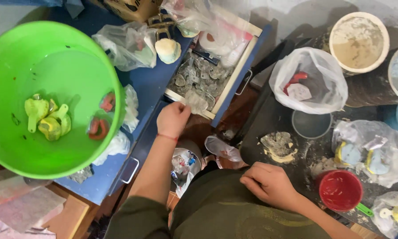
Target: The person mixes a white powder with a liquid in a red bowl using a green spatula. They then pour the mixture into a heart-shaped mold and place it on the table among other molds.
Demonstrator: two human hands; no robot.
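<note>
At the drawer: the left hand pinches a small clear bag over the front edge of the open drawer.
Left grip: closed on the bag.
Drawer: pulled out of a blue cabinet, full of grey moulds.
Right hand: curled loosely, holding nothing, resting by the dark bench.
Green bowl: big, on the left, with yellow trays inside.
Red cup: on the bench, near the right hand.
White bag: sits on the bench, farther back.
</note>
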